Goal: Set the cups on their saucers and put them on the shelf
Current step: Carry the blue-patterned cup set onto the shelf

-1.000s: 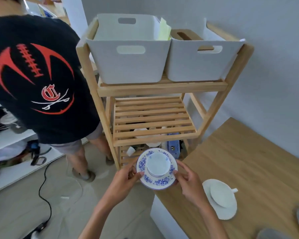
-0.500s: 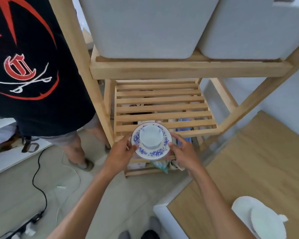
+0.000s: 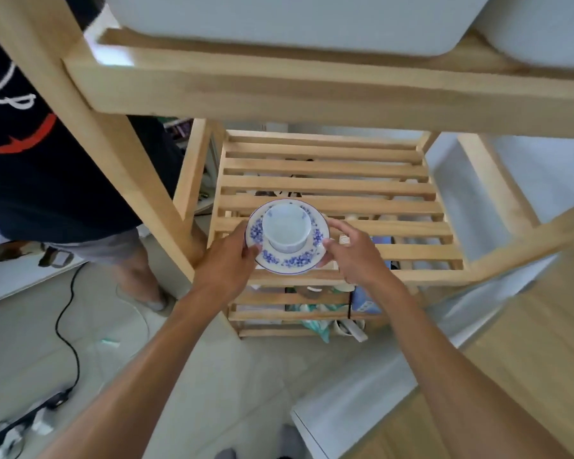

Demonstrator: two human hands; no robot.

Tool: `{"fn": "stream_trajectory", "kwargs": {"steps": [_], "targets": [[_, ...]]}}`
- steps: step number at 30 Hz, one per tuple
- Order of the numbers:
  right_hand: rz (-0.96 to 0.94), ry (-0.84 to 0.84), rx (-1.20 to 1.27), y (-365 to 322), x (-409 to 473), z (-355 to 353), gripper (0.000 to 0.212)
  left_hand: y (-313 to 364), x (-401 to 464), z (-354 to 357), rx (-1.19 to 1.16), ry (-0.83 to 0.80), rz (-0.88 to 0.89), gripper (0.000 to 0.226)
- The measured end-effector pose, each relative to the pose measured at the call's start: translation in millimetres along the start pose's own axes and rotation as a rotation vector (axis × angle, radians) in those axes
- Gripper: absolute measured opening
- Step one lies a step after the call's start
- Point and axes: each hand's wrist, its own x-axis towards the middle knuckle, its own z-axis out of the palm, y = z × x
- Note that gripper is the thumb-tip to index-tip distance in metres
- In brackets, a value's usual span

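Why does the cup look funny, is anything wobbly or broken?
Nothing looks broken or spilled. The white cup sits upright in the middle of the blue-flowered saucer, held level by the left hand and right hand over the slatted shelf. It is a little blurry, nothing more.

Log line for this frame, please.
stage: shelving | left hand + right hand: gripping saucer rim | cup: on saucer | over slatted shelf

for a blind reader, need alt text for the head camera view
Two hands, left hand and right hand, hold a blue-flowered saucer with a white cup on it over the slatted middle shelf of a wooden rack. Another person stands at left.
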Motion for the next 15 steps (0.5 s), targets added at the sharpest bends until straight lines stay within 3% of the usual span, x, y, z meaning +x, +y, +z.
{"fn": "stream_trajectory", "kwargs": {"steps": [3, 15], "targets": [[0.013, -0.007, 0.002, 1.4, 19.7, -2.2, 0.041, 0.3, 15.7, 4.7, 0.017, 0.001, -0.002, 0.032], [-0.115, 0.018, -0.138, -10.8, 80.6, -2.8, 0.044, 5.3, 60.5, 17.2, 0.211, 0.12, -0.035, 0.046]]}}
